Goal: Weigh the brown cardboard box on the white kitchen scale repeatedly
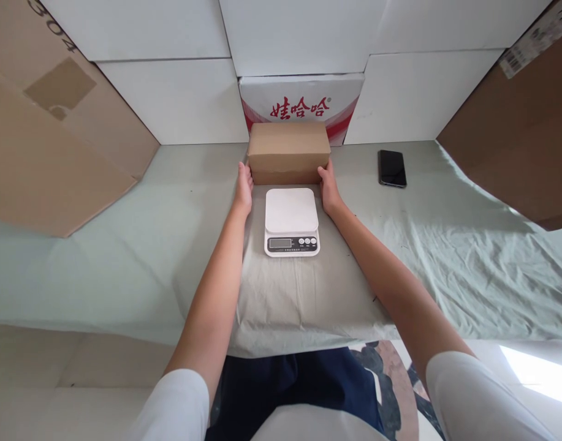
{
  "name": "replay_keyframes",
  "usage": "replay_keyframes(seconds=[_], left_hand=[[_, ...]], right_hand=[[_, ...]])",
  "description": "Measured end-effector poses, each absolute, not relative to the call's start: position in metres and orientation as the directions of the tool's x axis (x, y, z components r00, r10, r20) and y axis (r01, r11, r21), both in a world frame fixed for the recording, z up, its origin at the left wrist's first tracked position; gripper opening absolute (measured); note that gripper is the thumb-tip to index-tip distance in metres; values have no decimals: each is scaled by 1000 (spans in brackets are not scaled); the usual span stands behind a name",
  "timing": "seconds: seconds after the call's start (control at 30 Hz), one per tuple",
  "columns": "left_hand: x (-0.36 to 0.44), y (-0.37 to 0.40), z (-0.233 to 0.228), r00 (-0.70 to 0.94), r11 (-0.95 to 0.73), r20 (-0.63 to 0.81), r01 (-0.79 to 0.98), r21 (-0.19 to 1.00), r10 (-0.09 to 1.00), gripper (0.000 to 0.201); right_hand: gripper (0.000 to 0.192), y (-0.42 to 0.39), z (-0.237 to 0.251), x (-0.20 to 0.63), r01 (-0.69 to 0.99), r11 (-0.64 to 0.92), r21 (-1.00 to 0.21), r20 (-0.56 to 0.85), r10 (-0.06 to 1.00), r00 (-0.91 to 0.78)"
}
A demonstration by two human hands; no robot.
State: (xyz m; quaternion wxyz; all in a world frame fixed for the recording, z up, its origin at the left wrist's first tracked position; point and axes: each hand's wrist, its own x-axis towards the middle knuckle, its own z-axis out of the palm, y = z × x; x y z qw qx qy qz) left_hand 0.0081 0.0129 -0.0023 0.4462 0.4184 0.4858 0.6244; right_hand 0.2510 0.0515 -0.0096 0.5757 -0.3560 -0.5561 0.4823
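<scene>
Between my two hands is a closed brown cardboard box (288, 153), at the back of the cloth-covered surface. My left hand (244, 187) presses against its left end, thumb up and fingers along the side. At the right end, my right hand (329, 185) grips the lower corner, its thumb on the front face. Just in front of the box, between my forearms, lies a white digital kitchen scale (292, 211) with a bare platform. Its display (280, 244) looks blank, with several round buttons beside it.
A black smartphone (391, 168) lies to the right on the green cloth (207, 245). Behind the brown box stands a white carton with red lettering (303, 98), among white panels (179, 98). Large cardboard boxes flank the surface on the left (55, 141) and right (524, 135).
</scene>
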Motion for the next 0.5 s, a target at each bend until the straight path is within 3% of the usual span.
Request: replay_keyframes(seconds=[0.37,0.5], left_hand=[[11,5,7,-264,-121,84,-125,985,961,90],[11,-4,24,-267,-167,135,-102,981,954,85]], right_hand=[[70,44,8,251,-183,256,-949,274,959,-77],[68,39,29,254,-171,313,-934,331,940,-86]])
